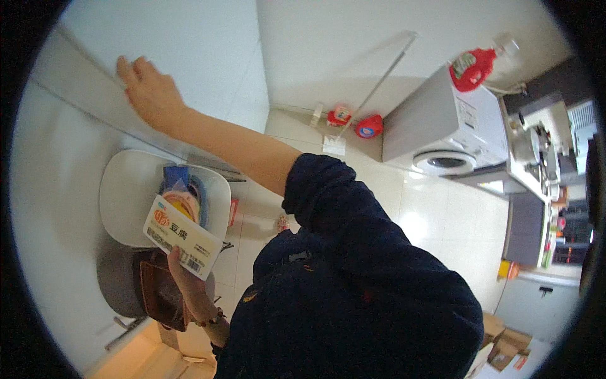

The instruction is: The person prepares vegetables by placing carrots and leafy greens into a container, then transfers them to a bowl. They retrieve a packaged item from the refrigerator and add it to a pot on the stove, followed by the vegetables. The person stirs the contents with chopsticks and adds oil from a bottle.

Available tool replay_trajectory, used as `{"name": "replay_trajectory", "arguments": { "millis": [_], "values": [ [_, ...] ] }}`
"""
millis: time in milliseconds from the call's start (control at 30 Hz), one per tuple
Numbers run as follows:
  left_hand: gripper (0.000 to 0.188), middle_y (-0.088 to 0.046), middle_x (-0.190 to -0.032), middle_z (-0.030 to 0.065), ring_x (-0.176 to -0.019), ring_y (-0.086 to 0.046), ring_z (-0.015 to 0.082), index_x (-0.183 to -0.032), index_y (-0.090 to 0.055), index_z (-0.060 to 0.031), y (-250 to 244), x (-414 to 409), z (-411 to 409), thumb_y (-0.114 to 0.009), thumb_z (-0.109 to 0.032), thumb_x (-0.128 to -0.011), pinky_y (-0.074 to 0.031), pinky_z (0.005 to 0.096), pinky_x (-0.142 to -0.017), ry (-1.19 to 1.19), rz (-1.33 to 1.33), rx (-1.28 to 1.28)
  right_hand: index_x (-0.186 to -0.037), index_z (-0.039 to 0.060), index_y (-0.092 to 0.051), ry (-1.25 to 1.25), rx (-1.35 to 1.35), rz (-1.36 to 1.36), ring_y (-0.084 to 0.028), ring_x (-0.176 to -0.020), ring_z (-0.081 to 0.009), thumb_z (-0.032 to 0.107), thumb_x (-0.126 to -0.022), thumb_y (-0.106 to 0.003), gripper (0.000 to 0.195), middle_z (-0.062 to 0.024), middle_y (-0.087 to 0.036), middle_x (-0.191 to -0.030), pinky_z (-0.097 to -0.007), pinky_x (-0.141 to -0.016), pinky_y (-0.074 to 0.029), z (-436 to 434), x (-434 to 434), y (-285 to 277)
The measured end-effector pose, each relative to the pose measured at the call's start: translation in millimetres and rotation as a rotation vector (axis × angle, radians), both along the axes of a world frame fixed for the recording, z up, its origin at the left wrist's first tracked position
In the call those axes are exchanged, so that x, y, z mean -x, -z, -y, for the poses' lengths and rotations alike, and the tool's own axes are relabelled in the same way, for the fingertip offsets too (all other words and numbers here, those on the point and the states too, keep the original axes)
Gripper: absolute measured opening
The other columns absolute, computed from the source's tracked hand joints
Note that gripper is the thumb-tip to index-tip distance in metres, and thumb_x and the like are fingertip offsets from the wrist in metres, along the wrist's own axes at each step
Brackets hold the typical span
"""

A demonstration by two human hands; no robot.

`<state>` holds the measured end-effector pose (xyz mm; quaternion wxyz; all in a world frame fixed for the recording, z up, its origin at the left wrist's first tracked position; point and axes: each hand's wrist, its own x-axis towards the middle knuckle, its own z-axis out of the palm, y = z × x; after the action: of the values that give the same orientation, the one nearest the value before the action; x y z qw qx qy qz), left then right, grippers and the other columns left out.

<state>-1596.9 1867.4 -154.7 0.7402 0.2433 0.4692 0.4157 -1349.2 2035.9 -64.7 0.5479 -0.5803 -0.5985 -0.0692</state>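
My left hand (pixel 185 275) holds a flat white food package (pixel 182 237) by its lower edge, thumb on top. The package bears orange and black print. Beneath it, a white moulded chair (pixel 127 199) carries a round blue-and-pink item (pixel 182 194), partly covered by the package, and a blue packet (pixel 175 176). Higher up, my right hand (pixel 154 97) is stretched out with fingers apart and nothing in it. It is by the seam of a tall pale panel (pixel 203 42); whether the fingertips touch it, I cannot tell.
A grey chair (pixel 116 284) bears a brown basket (pixel 163 289). A washing machine (pixel 440 123) has a red detergent bottle (pixel 471 71) on top. Red containers (pixel 369 126) and a long-handled mop (pixel 378 87) stand by the wall. Cardboard boxes (pixel 509 346) lie lower right.
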Motion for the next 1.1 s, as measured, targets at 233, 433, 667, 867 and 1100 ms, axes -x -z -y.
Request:
{"name": "replay_trajectory", "arguments": {
  "millis": [233,433,667,867,1100],
  "values": [
    [0.049,-0.052,-0.11,0.0125,-0.1,-0.055,0.0217,-0.124,-0.037,-0.002,-5,10,-31,-0.053,-0.021,-0.082,-0.05,0.0327,-0.077,0.209,-0.051,0.017,-0.12,0.0079,-0.041,-0.042,0.231,0.138,-0.053,-0.099,-0.0295,0.013,-0.078,-0.057,0.045,-0.0155,-0.048,-0.114,-0.0403,-0.074,-0.049,75,-12,44],
    [0.05,-0.053,-0.11,0.0121,-0.096,-0.056,0.0226,-0.127,-0.034,-0.0015,-23,-24,-50,-0.05,-0.015,-0.081,-0.048,0.034,-0.081,0.676,-0.031,0.121,-0.115,0.0065,-0.049,0.251,1.144,0.114,-0.053,-0.097,-0.0326,0.031,-0.082,-0.052,0.041,-0.0174,-0.054,-0.107,-0.0483,-0.086,-0.038,366,-3,195],
    [0.049,-0.053,-0.107,0.0116,-0.096,-0.056,0.0221,-0.125,-0.036,0.0001,-193,-107,-20,-0.05,-0.016,-0.081,-0.049,0.0344,-0.08,1.31,-0.068,0.103,-0.111,0.0024,-0.056,0.576,1.407,-1.13,-0.057,-0.096,-0.0362,0.048,-0.08,-0.05,0.055,-0.0207,-0.057,-0.108,-0.0457,-0.078,-0.047,610,238,139],
    [0.041,-0.056,-0.107,0.0114,-0.095,-0.059,0.0211,-0.118,-0.043,0.0002,-407,-62,232,-0.049,-0.023,-0.084,-0.05,0.0357,-0.081,1.462,0.0,0.238,-0.118,0.0058,-0.051,0.333,0.758,-1.808,-0.053,-0.103,-0.0273,0.038,-0.082,-0.054,0.048,-0.0145,-0.056,-0.112,-0.0446,-0.074,-0.048,750,427,-96],
    [0.044,-0.052,-0.114,0.0078,-0.103,-0.054,0.0206,-0.126,-0.037,-0.0096,-515,-82,412,-0.051,-0.015,-0.084,-0.046,0.0371,-0.089,1.605,-0.098,0.319,-0.119,0.002,-0.05,0.447,0.45,-1.69,-0.049,-0.111,-0.0229,0.034,-0.081,-0.056,0.05,-0.0154,-0.054,-0.118,-0.0352,-0.088,-0.043,869,417,-189]
  ]
}}
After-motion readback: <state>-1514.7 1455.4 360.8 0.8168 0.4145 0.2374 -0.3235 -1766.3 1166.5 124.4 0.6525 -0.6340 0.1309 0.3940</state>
